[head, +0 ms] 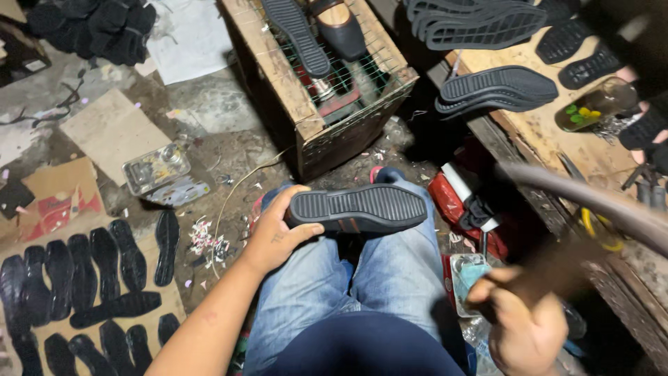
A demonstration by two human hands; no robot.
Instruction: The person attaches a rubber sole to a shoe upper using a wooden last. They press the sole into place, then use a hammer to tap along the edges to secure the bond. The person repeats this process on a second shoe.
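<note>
Here the left hand (275, 233) grips a black shoe (358, 209) by its heel end, fingers wrapped under and thumb on the ribbed sole, which faces up. The shoe lies level above the person's knees in blue jeans (390, 278). The right hand (525, 327), lower and to the right of the shoe, is closed around a blurred dark handle of a tool (598, 209) that slants up and away from the shoe. Beyond the shoe stands a wooden crate (292, 83) with a wire grid top bearing a loose sole and another shoe. Right of the shoe, a wooden surface (550, 132) carries stacked black soles (497, 87). Left of the shoe, on the floor, rows of black soles (83, 278) lie on cardboard. Another person's gloved hand (647, 129) shows at the far right edge of the surface.
</note>
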